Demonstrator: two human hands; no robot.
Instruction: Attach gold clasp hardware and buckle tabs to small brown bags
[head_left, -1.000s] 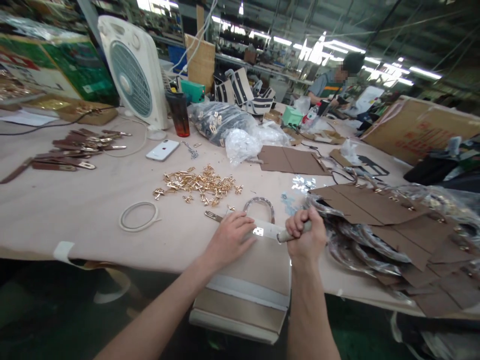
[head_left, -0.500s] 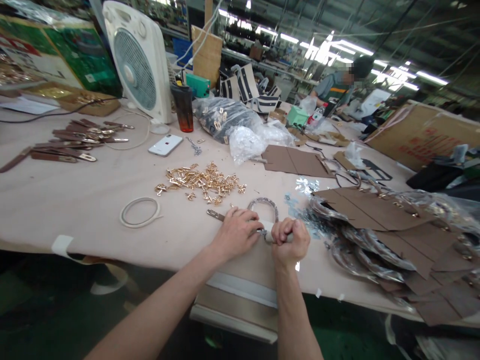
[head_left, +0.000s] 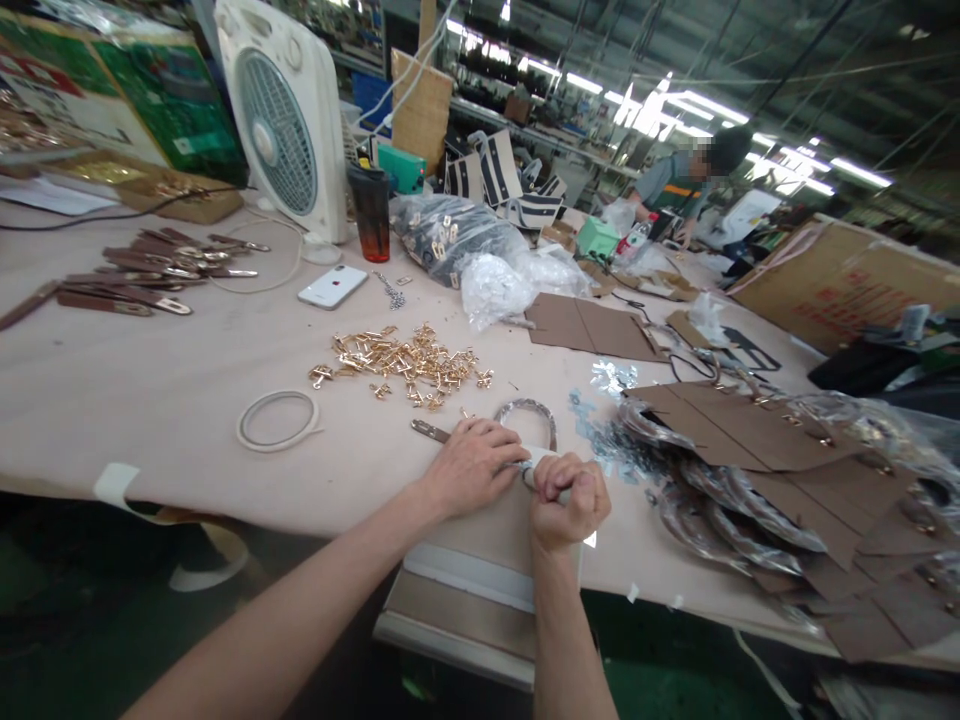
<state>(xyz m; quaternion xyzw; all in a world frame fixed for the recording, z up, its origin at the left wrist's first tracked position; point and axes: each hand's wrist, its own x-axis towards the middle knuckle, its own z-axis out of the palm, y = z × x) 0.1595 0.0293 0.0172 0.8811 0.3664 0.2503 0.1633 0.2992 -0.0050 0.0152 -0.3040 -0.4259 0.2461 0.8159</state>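
My left hand [head_left: 469, 464] lies on the top edge of a tan bag with pale stripes [head_left: 480, 570] that hangs over the table's near edge. Its fingers are curled and pressed down on the bag. Touching it on the right, my right hand [head_left: 564, 498] is a fist wrapped round a pale tool handle [head_left: 534, 470]. The bag's curved handle [head_left: 526, 408] arches just beyond both hands, and a metal strap end [head_left: 429, 430] pokes out to the left.
A heap of gold metal fittings [head_left: 401, 362] and a white ring [head_left: 276, 420] lie ahead. Brown cut panels in plastic [head_left: 757, 450] pile up at right. Farther off stand a phone [head_left: 333, 286], a fan [head_left: 281, 120], a dark cup [head_left: 373, 212] and leather straps [head_left: 142, 280]. A person works at the far end.
My right hand has slid left along the bag's top edge with the tool, from well apart to right against my left hand. The left hand has stayed put.
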